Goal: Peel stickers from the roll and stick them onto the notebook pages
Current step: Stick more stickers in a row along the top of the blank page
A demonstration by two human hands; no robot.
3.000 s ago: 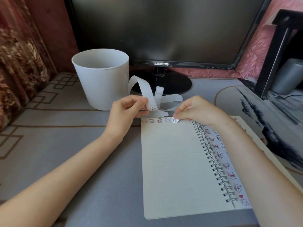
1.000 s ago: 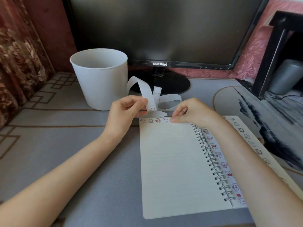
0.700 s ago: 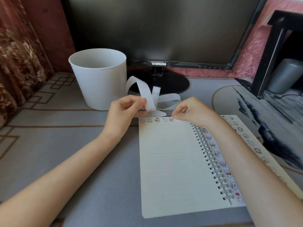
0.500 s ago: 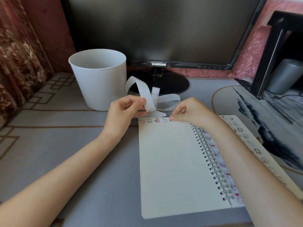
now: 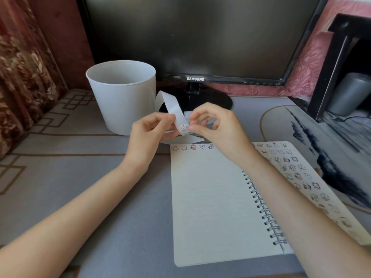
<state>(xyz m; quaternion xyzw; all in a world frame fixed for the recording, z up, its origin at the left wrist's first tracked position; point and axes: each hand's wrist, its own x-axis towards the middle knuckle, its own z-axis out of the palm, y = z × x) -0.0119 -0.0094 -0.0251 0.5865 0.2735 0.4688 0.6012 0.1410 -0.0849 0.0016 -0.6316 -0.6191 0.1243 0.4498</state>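
Note:
An open spiral notebook (image 5: 210,207) lies on the grey table. Its left page carries a row of several small cartoon stickers (image 5: 192,147) along the top edge, and its right page (image 5: 291,169) is covered with many more. My left hand (image 5: 148,133) pinches a white sticker strip (image 5: 172,106) that loops up behind it. A round sticker (image 5: 183,128) sits on the strip's near end. My right hand (image 5: 212,125) pinches at the strip's edge right beside that sticker, above the notebook's top edge.
A white bucket (image 5: 122,97) stands behind my left hand. A black Samsung monitor (image 5: 192,37) on its stand fills the back. A round printed mat (image 5: 313,141) lies at the right, with a black frame and a grey cylinder (image 5: 349,93) beyond it.
My right hand has lifted off the notebook's top edge, leaving a new sticker in the row, and moved up-left to the strip my left hand holds.

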